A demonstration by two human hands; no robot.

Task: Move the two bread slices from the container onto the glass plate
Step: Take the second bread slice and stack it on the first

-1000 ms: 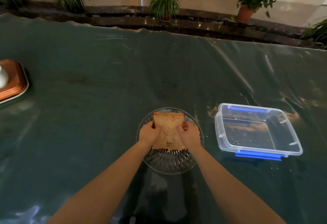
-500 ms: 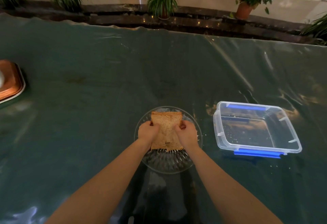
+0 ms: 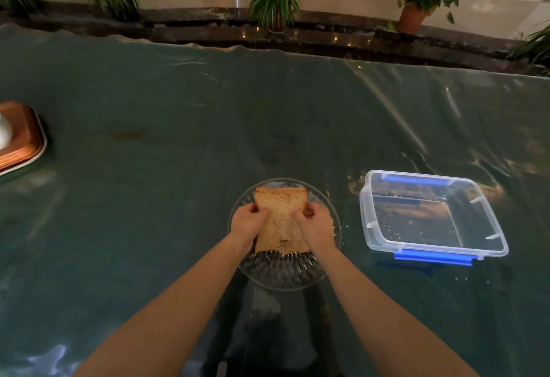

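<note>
- Bread [image 3: 281, 219], lower centre of frame: hardly shifted over the last second; held over the glass plate [image 3: 285, 272].
- Left hand [image 3: 248, 222] and right hand [image 3: 315, 225] remain pinched on its side edges.
- Container [image 3: 488, 222], right: crumbs only; transfer judged nearly complete.

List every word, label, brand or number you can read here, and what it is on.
None: no readable text anywhere in the head view.
The container shows only plain blue clips and crumbs.
The bread, glass plate and tray are unmarked.
</note>
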